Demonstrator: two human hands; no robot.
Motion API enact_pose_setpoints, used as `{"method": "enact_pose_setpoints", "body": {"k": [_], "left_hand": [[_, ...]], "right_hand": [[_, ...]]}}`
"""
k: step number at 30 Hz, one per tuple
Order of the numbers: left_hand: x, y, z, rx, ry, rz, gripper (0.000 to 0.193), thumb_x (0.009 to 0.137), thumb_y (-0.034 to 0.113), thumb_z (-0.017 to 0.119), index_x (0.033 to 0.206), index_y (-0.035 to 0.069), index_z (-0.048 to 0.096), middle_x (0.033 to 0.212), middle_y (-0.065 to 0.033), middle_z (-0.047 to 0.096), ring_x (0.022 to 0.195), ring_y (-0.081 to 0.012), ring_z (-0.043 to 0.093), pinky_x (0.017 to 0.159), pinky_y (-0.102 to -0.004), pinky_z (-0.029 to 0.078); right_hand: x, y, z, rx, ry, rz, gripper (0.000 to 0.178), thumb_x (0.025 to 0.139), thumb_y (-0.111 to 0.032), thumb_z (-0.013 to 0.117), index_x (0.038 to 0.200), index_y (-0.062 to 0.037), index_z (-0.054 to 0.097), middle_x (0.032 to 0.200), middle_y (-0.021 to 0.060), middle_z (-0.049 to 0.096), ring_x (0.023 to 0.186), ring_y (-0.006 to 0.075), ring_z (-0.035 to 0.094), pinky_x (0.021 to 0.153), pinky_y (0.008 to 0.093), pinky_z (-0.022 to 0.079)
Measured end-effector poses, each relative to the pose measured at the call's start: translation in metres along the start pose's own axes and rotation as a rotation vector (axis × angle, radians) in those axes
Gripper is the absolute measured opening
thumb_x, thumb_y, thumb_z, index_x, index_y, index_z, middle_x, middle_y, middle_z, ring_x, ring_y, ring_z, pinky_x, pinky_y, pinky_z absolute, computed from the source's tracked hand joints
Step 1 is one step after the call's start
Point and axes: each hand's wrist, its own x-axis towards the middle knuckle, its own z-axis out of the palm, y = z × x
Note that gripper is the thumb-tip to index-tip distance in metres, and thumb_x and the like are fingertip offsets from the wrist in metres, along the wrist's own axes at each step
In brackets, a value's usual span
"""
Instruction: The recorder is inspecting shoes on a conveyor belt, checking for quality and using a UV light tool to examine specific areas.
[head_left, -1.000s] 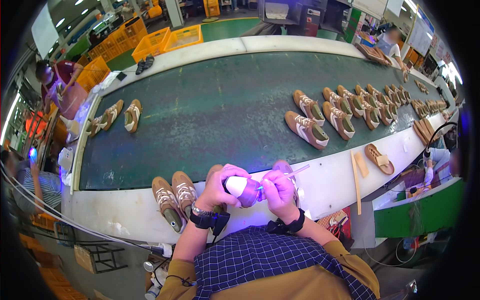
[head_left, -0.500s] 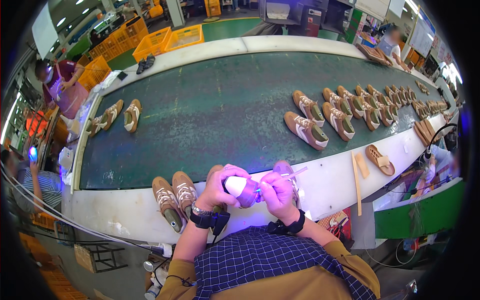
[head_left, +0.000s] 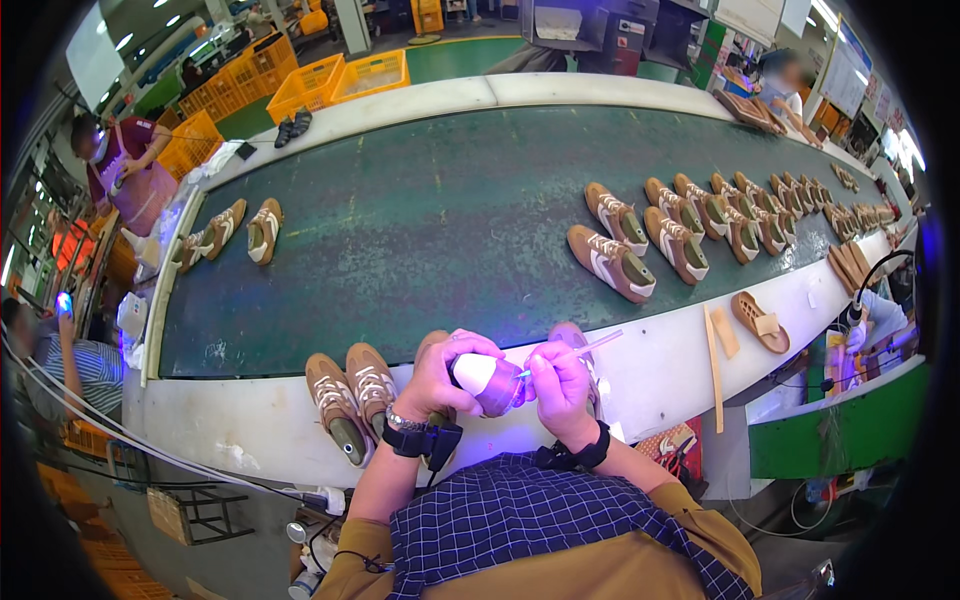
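My left hand (head_left: 446,376) is wrapped round a shoe (head_left: 490,384), whose pale end and darker side show in violet light. Between the fingers of my right hand (head_left: 562,388) is a slim pen-like stick (head_left: 600,341), its pale shaft slanting up to the right. The stick's tip meets the shoe's side, or comes very close to it. Two brown laced shoes (head_left: 368,380) stand left of my left hand on the white ledge. Another shoe (head_left: 568,336) is partly hidden behind my right hand, and one more is mostly covered by my left.
Beyond the white ledge (head_left: 660,360) runs a green conveyor belt (head_left: 400,230). Rows of brown shoes (head_left: 680,240) sit on its right, a few more (head_left: 264,230) at far left. A sandal-like sole (head_left: 760,322) and tan strips (head_left: 714,365) lie right. Other people work around the belt.
The stick in my right hand has shifted slightly and its tip has moved on the shoe's side. My left hand and the shoe have barely moved.
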Motion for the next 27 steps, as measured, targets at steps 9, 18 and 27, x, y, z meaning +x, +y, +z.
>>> {"method": "enact_pose_setpoints", "body": {"k": [9,18,27], "left_hand": [[0.003,-0.003,0.004,-0.025,0.001,-0.002,0.07,0.031,0.026,0.073,0.097,0.004,0.068,0.098,-0.0081,0.064,0.095,-0.0221,0.057,0.089,-0.0324,0.04],[0.007,-0.005,0.008,-0.017,-0.012,0.022,0.069,0.03,0.026,0.073,0.096,0.003,0.068,0.097,-0.009,0.065,0.095,-0.0223,0.057,0.089,-0.0322,0.04],[0.014,-0.005,0.014,-0.03,-0.05,0.036,0.07,0.031,0.027,0.074,0.097,0.004,0.067,0.098,-0.0078,0.064,0.094,-0.0221,0.056,0.089,-0.0324,0.04]], "right_hand": [[-0.001,-0.01,-0.007,0.09,-0.062,0.059,0.01,0.092,-0.009,0.049,0.087,-0.0005,0.053,0.069,0.0027,0.055,0.056,0.006,0.055,0.051,0.02,0.044],[-0.001,-0.007,-0.012,-0.13,-0.14,-0.108,0.01,0.09,-0.008,0.051,0.088,0.0004,0.056,0.071,0.0036,0.057,0.058,0.0079,0.055,0.052,0.0222,0.044],[0.014,-0.038,-0.038,-0.072,-0.065,0.035,0.014,0.091,-0.01,0.052,0.098,0.0011,0.058,0.078,0.0083,0.063,0.064,0.011,0.06,0.059,0.0234,0.049]]}}
